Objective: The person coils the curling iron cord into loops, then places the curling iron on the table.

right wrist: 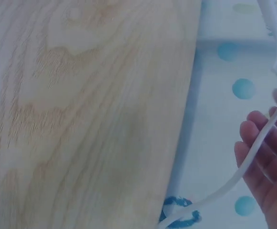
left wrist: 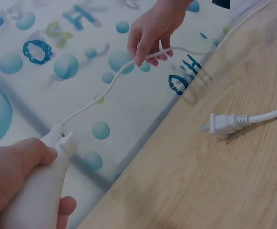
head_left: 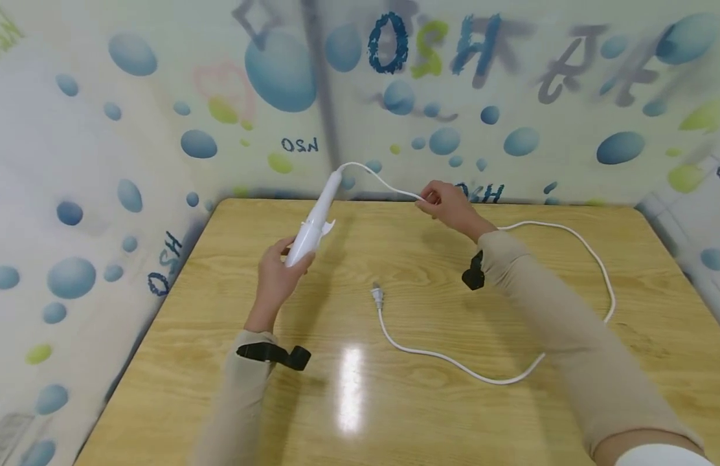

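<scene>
My left hand [head_left: 276, 278] grips the thick end of a white curling iron [head_left: 317, 220], holding it tilted above the table with its narrow end pointing away. A small lever sticks out from its side. In the left wrist view, my thumb lies along the iron's white body [left wrist: 38, 195]. From the narrow end a white power cord [head_left: 383, 181] runs to my right hand [head_left: 450, 207], which pinches it between thumb and fingers near the table's far edge. The right wrist view shows the cord [right wrist: 243, 169] crossing in front of the other fingers.
The cord loops over the right side of the wooden table [head_left: 220, 310], passes under my right forearm, and ends in a two-prong plug [head_left: 377, 296] lying mid-table. A patterned backdrop [head_left: 360, 110] stands behind the table and along its left side.
</scene>
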Demonstrator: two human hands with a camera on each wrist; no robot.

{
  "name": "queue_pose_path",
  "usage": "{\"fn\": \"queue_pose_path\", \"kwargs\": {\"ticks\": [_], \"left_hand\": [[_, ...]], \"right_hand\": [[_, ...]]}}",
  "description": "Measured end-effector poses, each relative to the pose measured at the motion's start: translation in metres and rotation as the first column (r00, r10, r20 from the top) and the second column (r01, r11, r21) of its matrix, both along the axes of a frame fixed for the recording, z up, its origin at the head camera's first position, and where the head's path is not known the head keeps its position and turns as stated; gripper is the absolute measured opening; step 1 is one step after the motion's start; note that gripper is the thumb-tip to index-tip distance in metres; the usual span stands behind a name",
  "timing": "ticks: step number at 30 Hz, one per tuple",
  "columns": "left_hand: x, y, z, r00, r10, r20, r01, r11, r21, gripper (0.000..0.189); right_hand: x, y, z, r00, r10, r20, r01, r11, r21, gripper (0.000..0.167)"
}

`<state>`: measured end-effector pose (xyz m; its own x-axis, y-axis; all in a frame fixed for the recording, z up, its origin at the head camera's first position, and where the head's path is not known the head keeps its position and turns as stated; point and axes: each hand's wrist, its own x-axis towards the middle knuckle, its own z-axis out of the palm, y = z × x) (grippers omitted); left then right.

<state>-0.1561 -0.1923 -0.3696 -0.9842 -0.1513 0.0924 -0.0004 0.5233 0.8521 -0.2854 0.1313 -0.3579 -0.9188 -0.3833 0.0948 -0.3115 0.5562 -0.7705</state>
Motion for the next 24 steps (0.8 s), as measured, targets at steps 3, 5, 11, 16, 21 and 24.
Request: {"fn": "queue_pose_path", "kwargs": {"ticks": [3, 5, 11, 16, 21, 24], "left_hand": [[-0.007, -0.004, 0.004, 0.998, -0.069, 0.007, 0.069, 0.998, -0.013, 0.054], [-0.011, -0.006, 0.007, 0.994, -0.106, 0.007, 0.106, 0.994, -0.028, 0.053], [-0.025, -0.006, 0.016, 0.979, -0.203, 0.000, 0.201, 0.971, -0.129, 0.051], [-0.038, 0.006, 0.026, 0.959, -0.284, 0.015, 0.282, 0.942, -0.182, 0.050], [-0.052, 0.026, 0.033, 0.933, -0.361, -0.001, 0.353, 0.914, -0.199, 0.048], [-0.059, 0.038, 0.036, 0.919, -0.395, -0.006, 0.387, 0.904, -0.183, 0.049]], "right_hand": [[0.006, 0.010, 0.005, 0.999, -0.018, -0.048, 0.018, 1.000, -0.005, 0.023], [0.011, 0.017, 0.008, 0.996, -0.027, -0.081, 0.027, 1.000, -0.002, 0.024], [0.034, 0.037, 0.018, 0.987, -0.056, -0.152, 0.062, 0.998, 0.034, 0.021], [0.053, 0.057, 0.024, 0.981, -0.055, -0.183, 0.072, 0.994, 0.086, 0.024], [0.076, 0.075, 0.031, 0.977, -0.046, -0.207, 0.070, 0.992, 0.109, 0.029], [0.093, 0.081, 0.033, 0.965, -0.031, -0.261, 0.066, 0.990, 0.127, 0.028]]}}
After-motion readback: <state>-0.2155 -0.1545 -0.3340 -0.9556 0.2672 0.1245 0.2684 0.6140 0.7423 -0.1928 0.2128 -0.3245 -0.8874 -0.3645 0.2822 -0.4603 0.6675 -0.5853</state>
